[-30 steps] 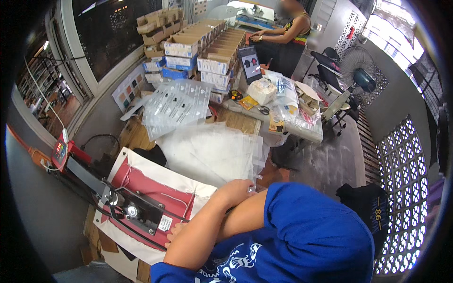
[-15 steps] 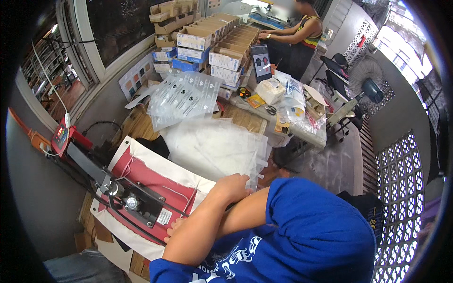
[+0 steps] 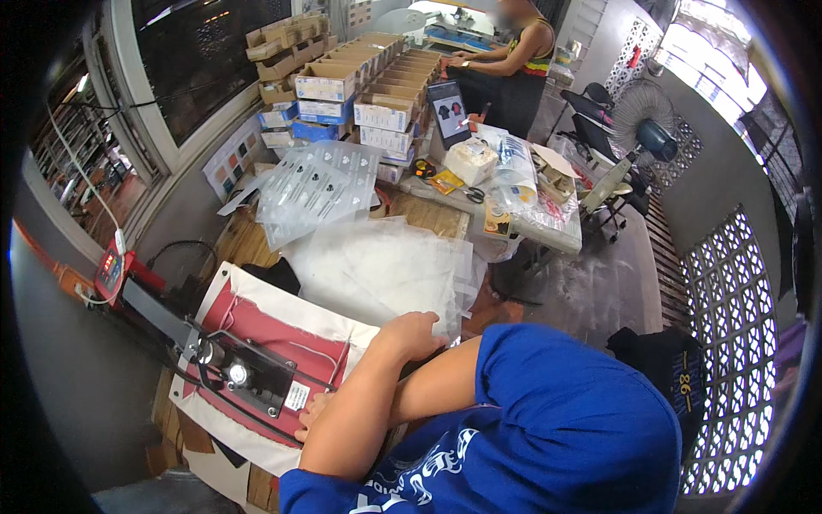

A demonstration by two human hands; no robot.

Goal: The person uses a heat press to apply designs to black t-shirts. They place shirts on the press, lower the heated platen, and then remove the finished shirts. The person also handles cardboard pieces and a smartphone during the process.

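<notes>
My forearms cross over the near edge of a heat press, whose red top plate [image 3: 244,313] has a white cloth border [image 3: 295,301]. My left hand [image 3: 418,334] is by the press's right corner, beside translucent sheets [image 3: 372,265]; it is bent down and its fingers are mostly hidden. Passing beneath the left forearm, my right arm ends in my right hand [image 3: 313,416], its fingers resting on the red plate near a white label [image 3: 297,396]. A dark arm with a metal joint [image 3: 238,374] sits on the plate's middle.
Printed clear sheets [image 3: 312,184] lie behind the press. Stacked cardboard boxes [image 3: 325,81] stand along the wall. A side table carries a phone [image 3: 449,116], scissors [image 3: 474,195] and plastic packs. A person [image 3: 522,51] works at the back. A fan [image 3: 642,120] stands right.
The view has shifted slightly, so the background sits further left. Both hands stay at the press, with no clear change in their hold. The person at the back remains in place.
</notes>
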